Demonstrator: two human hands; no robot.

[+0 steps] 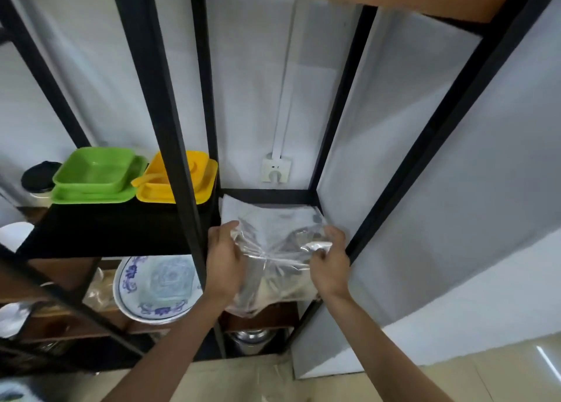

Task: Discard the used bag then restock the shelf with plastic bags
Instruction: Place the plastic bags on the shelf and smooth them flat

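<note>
A bundle of clear plastic bags (273, 250) lies half on the shelf board in the narrow right bay of a black metal rack (179, 146), its front edge hanging over the board's rim. My left hand (224, 259) grips the bundle's left side. My right hand (329, 265) pinches its right side near a shiny crease. Flat pale bags (267, 213) spread toward the back of the same board behind the bundle.
On the black shelf to the left sit green trays (97, 177) and yellow trays (179, 180). A blue-patterned plate (151, 286) stands on the shelf below. A wall socket (276, 168) is behind the bay. A metal pot (255, 341) sits underneath. Beige floor lies below.
</note>
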